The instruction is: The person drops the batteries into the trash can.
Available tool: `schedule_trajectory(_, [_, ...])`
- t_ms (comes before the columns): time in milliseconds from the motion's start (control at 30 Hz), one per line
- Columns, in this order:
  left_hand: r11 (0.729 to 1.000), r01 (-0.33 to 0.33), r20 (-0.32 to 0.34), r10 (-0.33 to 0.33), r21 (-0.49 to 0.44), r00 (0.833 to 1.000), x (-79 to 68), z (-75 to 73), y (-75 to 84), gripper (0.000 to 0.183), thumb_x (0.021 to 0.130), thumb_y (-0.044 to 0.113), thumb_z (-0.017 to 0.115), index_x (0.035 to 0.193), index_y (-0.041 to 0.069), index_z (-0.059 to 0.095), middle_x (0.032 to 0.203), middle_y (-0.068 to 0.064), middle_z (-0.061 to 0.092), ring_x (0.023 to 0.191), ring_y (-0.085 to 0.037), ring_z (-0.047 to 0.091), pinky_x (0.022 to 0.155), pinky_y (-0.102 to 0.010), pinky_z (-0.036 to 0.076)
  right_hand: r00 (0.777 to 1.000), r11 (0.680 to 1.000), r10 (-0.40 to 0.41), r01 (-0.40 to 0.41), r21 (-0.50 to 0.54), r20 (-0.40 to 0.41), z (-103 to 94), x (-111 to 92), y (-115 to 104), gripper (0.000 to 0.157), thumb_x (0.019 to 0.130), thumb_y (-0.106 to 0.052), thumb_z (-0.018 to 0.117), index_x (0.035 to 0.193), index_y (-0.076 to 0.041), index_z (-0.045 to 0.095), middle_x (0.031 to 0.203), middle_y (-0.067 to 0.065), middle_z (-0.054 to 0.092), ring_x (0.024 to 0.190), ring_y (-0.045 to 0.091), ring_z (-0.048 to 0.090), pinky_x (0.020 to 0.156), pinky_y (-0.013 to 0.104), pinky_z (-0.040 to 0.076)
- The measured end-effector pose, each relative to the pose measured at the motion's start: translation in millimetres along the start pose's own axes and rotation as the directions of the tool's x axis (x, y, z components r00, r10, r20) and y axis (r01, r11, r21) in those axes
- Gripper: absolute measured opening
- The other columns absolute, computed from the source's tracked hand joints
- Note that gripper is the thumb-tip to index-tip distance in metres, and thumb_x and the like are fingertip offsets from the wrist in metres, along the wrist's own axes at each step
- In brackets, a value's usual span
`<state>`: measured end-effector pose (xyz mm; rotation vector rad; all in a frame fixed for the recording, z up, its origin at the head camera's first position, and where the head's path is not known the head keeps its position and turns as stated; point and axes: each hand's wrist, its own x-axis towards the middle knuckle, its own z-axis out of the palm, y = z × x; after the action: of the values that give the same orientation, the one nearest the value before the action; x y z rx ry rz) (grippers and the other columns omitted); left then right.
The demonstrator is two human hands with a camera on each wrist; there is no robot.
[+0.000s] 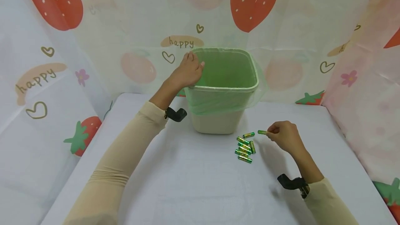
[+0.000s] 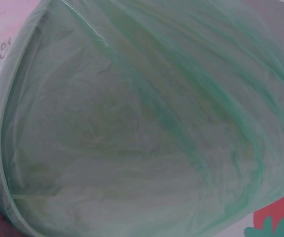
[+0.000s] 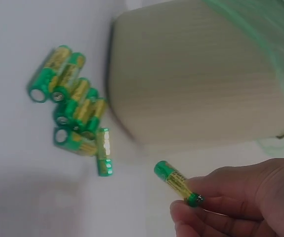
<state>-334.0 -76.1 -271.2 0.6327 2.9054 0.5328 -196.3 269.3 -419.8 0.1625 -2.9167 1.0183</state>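
Note:
A light trash bin (image 1: 215, 122) with a thin green bag (image 1: 218, 101) folded over its rim stands toward the back. My left hand (image 1: 190, 69) grips the bin's left rim, the thumb toward the inside. In the left wrist view the bag (image 2: 132, 113) fills most of the picture, and only a bit of the hand shows at the lower left. To the right of the bin, my right hand (image 1: 285, 136) pinches one green and gold battery (image 3: 176, 181) between thumb and fingers, above the table. Several like batteries (image 1: 243, 148) lie in a loose pile just left of that hand.
Everything stands on a table covered with a white cloth (image 1: 187, 183). Behind it hangs a strawberry-printed curtain (image 1: 140, 16), close to the bin's back, with more printed cloth (image 1: 359, 96) along the right side. A black wrist camera (image 1: 176, 114) sits on the left wrist.

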Motion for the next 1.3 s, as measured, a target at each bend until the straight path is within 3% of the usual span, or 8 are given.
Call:
schedule_trajectory(467, [0.999,-0.002,-0.006,0.001,-0.036,1.000,-1.2,0.8,-0.5,0.066,0.113,0.034,0.014,0.156,-0.014,-0.003,0.164,-0.030,-0.012,0.153,-0.038,-0.016,0.125,-0.040,-0.005,0.990,0.993,-0.110,0.106,-0.050,-0.087,-44.2,-8.6,-42.2,0.011,0.090,-0.010,0.076,0.094,0.000,0.080,0.082,0.010,0.076,0.074,0.023,0.070,0.060,0.033,0.052])
schedule_trajectory(667, [0.999,0.008,-0.023,-0.009,-0.052,1.000,-0.7,3.2,-2.6,0.067,0.113,0.036,0.013,0.156,-0.013,-0.004,0.164,-0.029,-0.012,0.153,-0.037,-0.016,0.125,-0.040,-0.004,0.984,0.989,-0.140,0.132,-0.069,-0.112,-59.8,-10.6,-56.5,0.010,0.090,-0.013,0.077,0.095,-0.005,0.081,0.081,0.005,0.076,0.072,0.018,0.069,0.059,0.030,0.051])
schedule_trajectory(1000, [0.998,0.015,-0.050,-0.018,-0.063,0.999,-0.5,5.4,-3.7,0.067,0.113,0.035,0.016,0.157,-0.013,-0.002,0.165,-0.029,-0.010,0.154,-0.037,-0.014,0.126,-0.041,-0.002,0.984,0.989,-0.140,0.134,-0.063,-0.109,-88.7,-12.4,-86.9,0.017,0.095,-0.027,0.073,0.097,-0.012,0.081,0.075,-0.003,0.074,0.070,0.012,0.067,0.063,0.026,0.048])
schedule_trajectory(1300, [0.999,0.024,-0.057,-0.026,-0.035,0.998,0.8,6.4,-5.4,0.066,0.113,0.035,0.016,0.156,-0.013,-0.001,0.165,-0.029,-0.009,0.154,-0.037,-0.012,0.126,-0.040,-0.001,0.976,0.980,-0.197,0.196,-0.026,-0.090,-107.8,-2.9,-111.6,0.019,0.095,-0.024,0.075,0.100,-0.007,0.081,0.083,0.004,0.077,0.068,0.010,0.066,0.060,0.023,0.049])
